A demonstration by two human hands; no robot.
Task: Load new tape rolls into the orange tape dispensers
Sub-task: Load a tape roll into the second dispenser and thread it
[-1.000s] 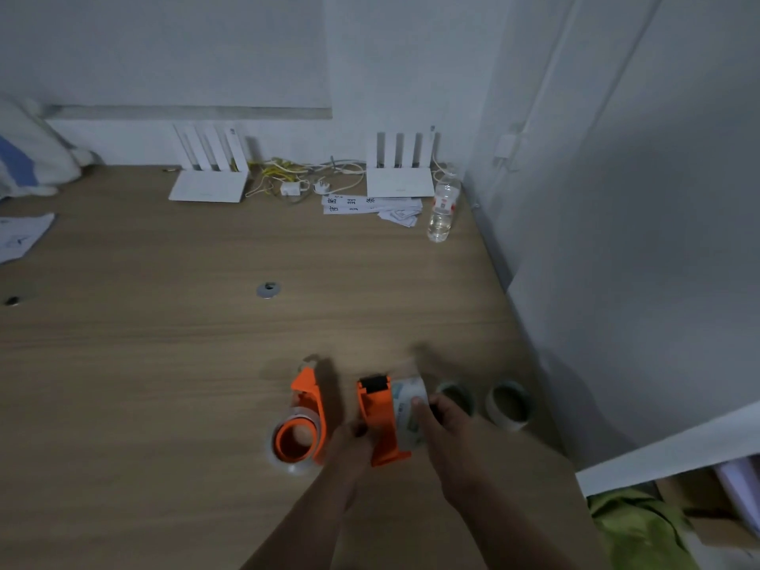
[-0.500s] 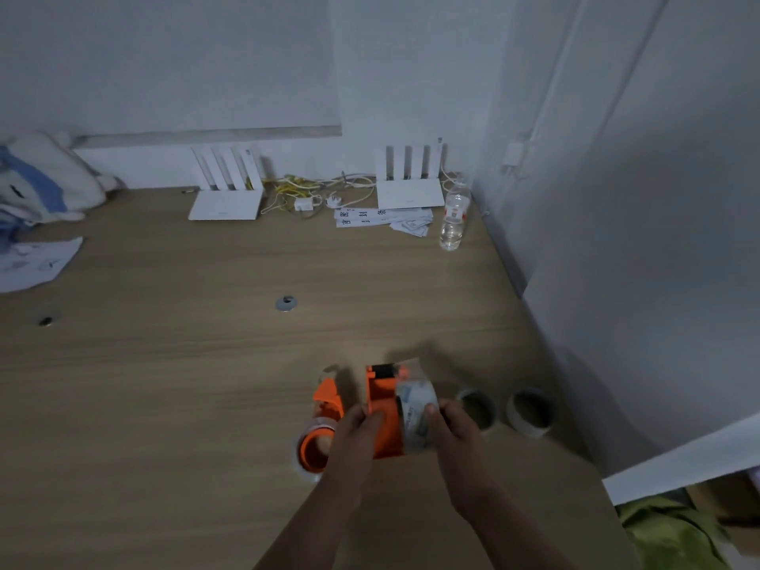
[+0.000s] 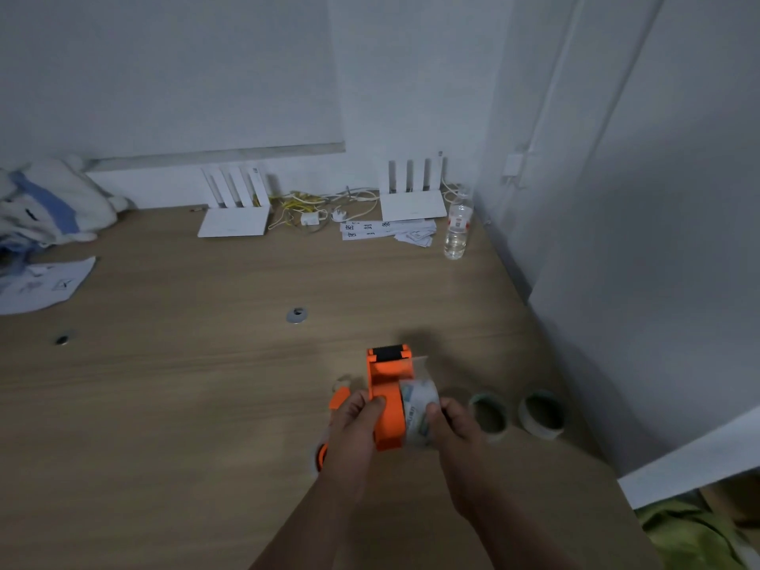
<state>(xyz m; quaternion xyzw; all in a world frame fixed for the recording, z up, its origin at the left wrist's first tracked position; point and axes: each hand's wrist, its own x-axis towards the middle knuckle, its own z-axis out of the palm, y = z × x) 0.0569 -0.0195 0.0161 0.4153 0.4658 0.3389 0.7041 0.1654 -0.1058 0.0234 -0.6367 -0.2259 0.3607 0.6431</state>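
An orange tape dispenser is held up over the wooden table, its black roller end pointing away from me. My left hand grips its left side. A clear tape roll sits against its right side, and my right hand holds that roll; a loose strip of tape runs up toward the roller. A second orange dispenser lies on the table behind my left hand, mostly hidden. Two more tape rolls rest to the right.
A white wall panel borders the table's right edge close to the rolls. At the back stand two white routers, cables, paper slips and a water bottle. Papers and cloth lie at far left; a metal grommet sits mid-table.
Both hands have lifted the dispenser with the roll off the table and turned it so the roller points away. The camera has tilted, showing more of the back wall.
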